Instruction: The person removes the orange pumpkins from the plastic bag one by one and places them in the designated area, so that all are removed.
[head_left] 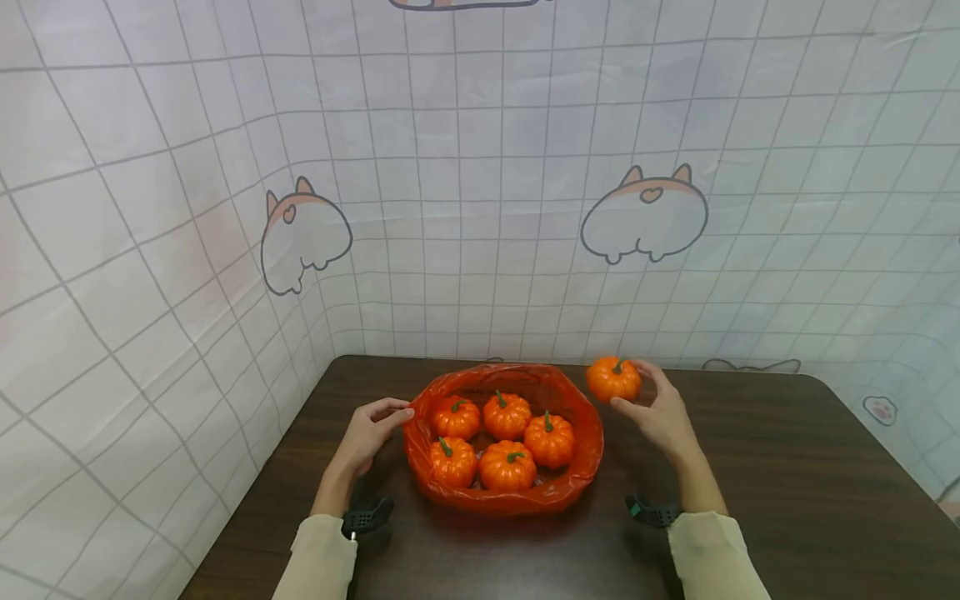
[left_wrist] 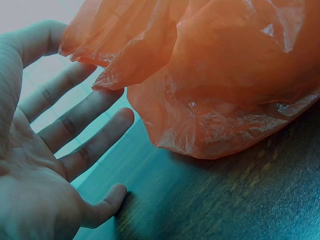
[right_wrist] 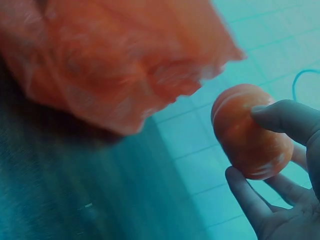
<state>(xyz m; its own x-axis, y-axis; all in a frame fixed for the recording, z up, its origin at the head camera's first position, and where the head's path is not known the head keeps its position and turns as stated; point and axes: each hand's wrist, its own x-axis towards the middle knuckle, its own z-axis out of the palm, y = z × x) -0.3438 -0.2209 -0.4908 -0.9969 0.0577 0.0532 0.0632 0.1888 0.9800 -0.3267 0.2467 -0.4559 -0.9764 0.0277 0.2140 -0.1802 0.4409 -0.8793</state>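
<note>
A red-orange plastic bag [head_left: 504, 502] lies with its mouth spread wide on the table. Inside it sit several small orange pumpkins [head_left: 507, 467] with green stems. At the bag's left rim, my left hand [head_left: 369, 433] pinches the plastic between thumb and fingers; in the left wrist view the lower fingers [left_wrist: 97, 150] stretch out beside the bag [left_wrist: 220, 100]. Off the bag's right rim, my right hand [head_left: 667, 414] grips another small pumpkin [head_left: 613, 380] above the table. In the right wrist view the thumb presses that pumpkin [right_wrist: 250, 135], with fingers on its other side.
The dark wood table [head_left: 787, 467] extends to both sides of the bag. Behind and to the left hangs a white grid-patterned cloth [head_left: 480, 208] with cartoon animal drawings. A dark band [head_left: 367, 517] is on each wrist.
</note>
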